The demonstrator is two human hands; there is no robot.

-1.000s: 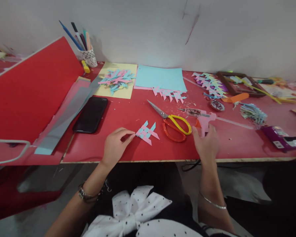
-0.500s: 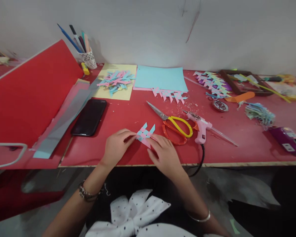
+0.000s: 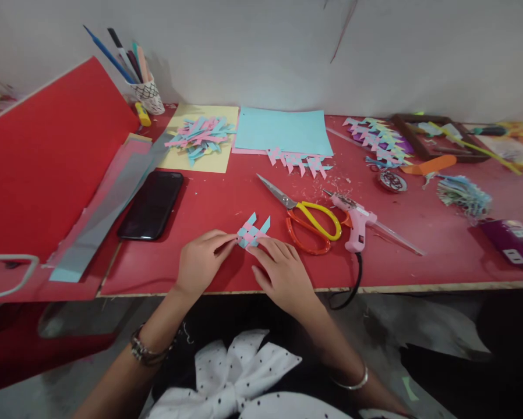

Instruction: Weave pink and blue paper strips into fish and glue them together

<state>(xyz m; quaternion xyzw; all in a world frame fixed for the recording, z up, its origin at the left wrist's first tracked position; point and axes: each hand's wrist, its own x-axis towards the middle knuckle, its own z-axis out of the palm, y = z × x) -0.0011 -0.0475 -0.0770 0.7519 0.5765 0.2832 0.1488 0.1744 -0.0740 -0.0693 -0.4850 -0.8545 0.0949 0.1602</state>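
A small woven paper fish of pale blue and pink strips lies on the red table in front of me, two pointed blue ends sticking up at its top. My left hand pinches its left edge between thumb and forefinger. From the other side, my right hand presses its fingertips on the lower right edge, the thumb held apart beneath; those fingers cover part of the paper. Just right of the fish lie scissors with one yellow and one orange handle, blades pointing up and left.
A pink glue gun with a cord lies beside the scissors. Left are a black phone and long paper strips. Farther back are a heap of cut strips, blue sheets, finished woven pieces and a pen cup.
The pink strip end that pointed down below the fish is now mostly hidden at the right fingers. Both hands and the fish have shifted slightly left, as the view also moved a little.
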